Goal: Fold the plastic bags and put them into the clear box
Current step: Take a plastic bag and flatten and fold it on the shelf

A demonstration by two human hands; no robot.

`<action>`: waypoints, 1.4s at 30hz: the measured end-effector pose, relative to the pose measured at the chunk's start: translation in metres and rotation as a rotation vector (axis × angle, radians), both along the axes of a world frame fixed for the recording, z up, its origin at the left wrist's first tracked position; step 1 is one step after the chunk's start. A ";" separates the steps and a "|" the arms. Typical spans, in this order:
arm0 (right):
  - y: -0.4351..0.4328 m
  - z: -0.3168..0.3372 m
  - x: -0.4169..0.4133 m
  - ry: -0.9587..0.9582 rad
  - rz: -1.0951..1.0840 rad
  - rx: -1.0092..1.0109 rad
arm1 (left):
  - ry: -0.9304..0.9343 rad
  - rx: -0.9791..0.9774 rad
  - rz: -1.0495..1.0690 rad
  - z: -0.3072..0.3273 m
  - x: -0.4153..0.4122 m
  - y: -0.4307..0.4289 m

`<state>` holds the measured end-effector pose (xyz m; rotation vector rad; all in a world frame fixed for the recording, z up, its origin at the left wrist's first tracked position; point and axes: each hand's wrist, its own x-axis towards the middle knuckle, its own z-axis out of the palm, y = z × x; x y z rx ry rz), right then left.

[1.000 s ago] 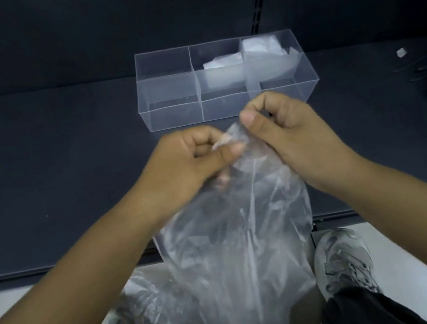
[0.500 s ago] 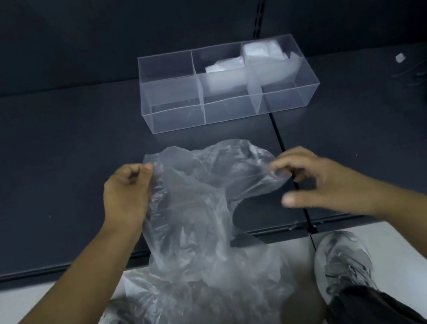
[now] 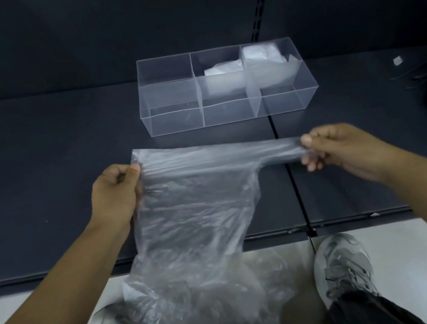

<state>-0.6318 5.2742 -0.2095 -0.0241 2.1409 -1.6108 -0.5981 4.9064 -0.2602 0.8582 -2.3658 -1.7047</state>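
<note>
A clear plastic bag [image 3: 197, 221] is stretched wide above the dark table [image 3: 38, 168]. My left hand [image 3: 115, 192] grips its upper left corner. My right hand [image 3: 337, 149] pinches the upper right end, which is drawn out into a taut strip. The rest of the bag hangs down past the table's front edge over my shoes. Behind the bag stands the clear box [image 3: 174, 117] with three compartments. White folded bags [image 3: 259, 55] lie in its middle and right compartments; the left one holds nothing.
A seam [image 3: 291, 177] runs front to back across the table right of centre. A small white scrap [image 3: 397, 60] and dark cables lie at the far right. My shoes [image 3: 343, 267] stand on the pale floor below the table edge.
My hands have moved apart from the middle, the left one leftward and the right one rightward, pulling the bunched top of the bag out into a straight, taut edge.
</note>
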 end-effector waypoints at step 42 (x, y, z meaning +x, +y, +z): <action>0.017 0.000 0.053 -0.053 0.484 0.318 | -0.320 0.291 -0.123 0.027 0.108 -0.031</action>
